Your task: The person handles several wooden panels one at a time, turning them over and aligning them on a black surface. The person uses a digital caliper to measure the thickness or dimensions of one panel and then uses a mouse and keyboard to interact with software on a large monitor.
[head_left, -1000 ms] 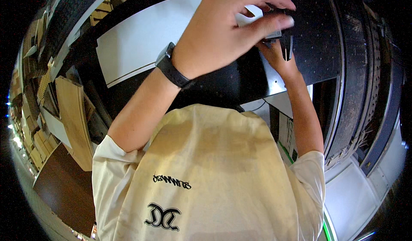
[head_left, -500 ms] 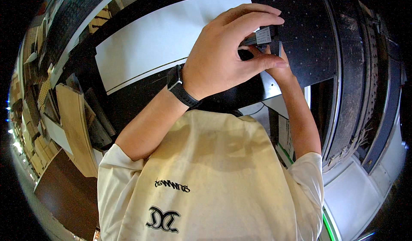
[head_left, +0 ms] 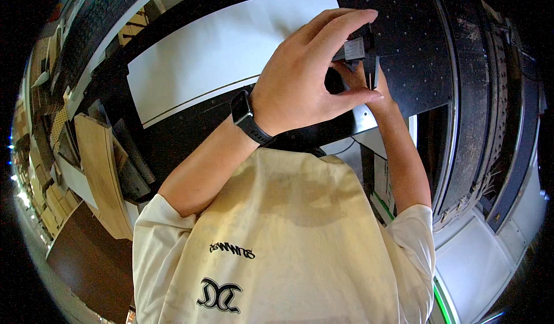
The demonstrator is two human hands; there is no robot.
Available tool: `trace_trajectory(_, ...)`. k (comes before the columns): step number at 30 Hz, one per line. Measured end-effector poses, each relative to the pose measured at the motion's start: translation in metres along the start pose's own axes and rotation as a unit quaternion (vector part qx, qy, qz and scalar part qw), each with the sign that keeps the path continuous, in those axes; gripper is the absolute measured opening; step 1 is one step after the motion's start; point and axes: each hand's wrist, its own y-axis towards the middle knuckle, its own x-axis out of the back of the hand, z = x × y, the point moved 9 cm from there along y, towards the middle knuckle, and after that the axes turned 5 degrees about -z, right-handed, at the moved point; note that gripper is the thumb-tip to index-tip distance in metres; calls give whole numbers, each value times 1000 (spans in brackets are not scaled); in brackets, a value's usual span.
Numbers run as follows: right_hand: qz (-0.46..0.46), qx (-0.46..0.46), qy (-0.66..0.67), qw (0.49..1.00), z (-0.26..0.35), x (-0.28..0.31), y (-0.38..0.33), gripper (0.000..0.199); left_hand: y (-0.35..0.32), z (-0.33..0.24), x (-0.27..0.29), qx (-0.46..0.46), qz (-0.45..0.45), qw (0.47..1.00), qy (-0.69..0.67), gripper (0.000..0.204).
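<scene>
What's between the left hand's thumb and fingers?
In the head view, a dark tool with a pale label; whether the left hand touches it is unclear.

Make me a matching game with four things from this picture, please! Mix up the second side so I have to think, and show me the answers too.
Things:
1. watch
2. white panel
3. dark tool
4. shirt

Where or how:
A. lying on the black surface
B. cream-coloured
C. worn at the left wrist
D. seen between the thumb and fingers of the left hand

Right pairs: 1-C, 2-A, 3-D, 4-B
</scene>
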Motion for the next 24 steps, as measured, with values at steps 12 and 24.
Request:
trace_trajectory(12, 11, -34, -17, 999, 0, -1, 1, 23, 0, -2, -1, -56, 2, 997, 55, 82)
trace_trajectory(24, -14, 23, -1, 1000, 3, 3, 1, 20, 4, -3, 1, -57, 5, 997, 60, 79)
